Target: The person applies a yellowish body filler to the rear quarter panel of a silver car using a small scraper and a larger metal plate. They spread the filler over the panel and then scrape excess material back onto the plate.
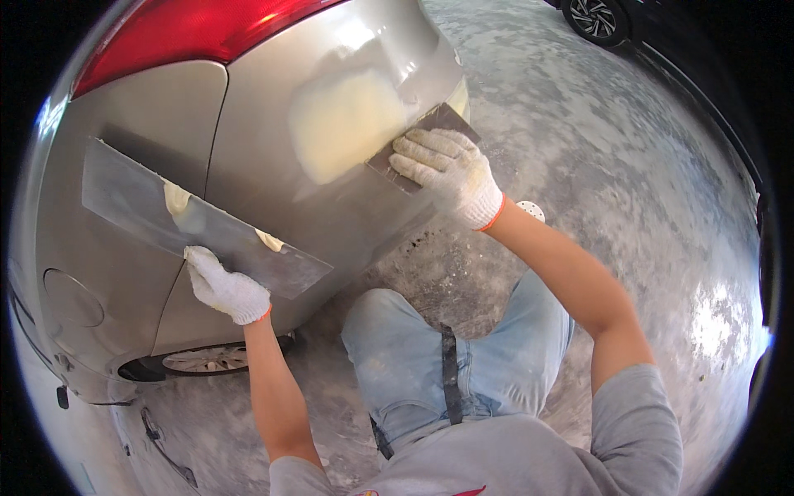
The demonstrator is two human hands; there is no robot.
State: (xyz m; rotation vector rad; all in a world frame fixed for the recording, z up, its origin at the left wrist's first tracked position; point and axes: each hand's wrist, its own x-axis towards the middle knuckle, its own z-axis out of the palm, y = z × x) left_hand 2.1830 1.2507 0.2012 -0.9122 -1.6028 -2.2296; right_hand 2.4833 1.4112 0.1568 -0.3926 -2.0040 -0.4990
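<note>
My left hand (223, 285), in a white knit glove with orange cuff, grips the lower edge of a long metal plate (124, 182). Two blobs of pale cream paste (178, 198) sit along the plate's upper edge. My right hand (447, 178), gloved the same way, holds a dark rectangular spreader (447, 116) against the silver car's rear corner (273, 198), its fingers pressed along the blade. Just left of the blade is a patch of cream filler (339, 124) on the bodywork.
A red tail lamp (207, 29) is above. The wheel (207, 360) shows low at left, near my bent knees (372, 322). A dark car (645, 37) stands at upper right on the mottled concrete floor (628, 157). A white perforated disc (532, 211) is behind my right forearm.
</note>
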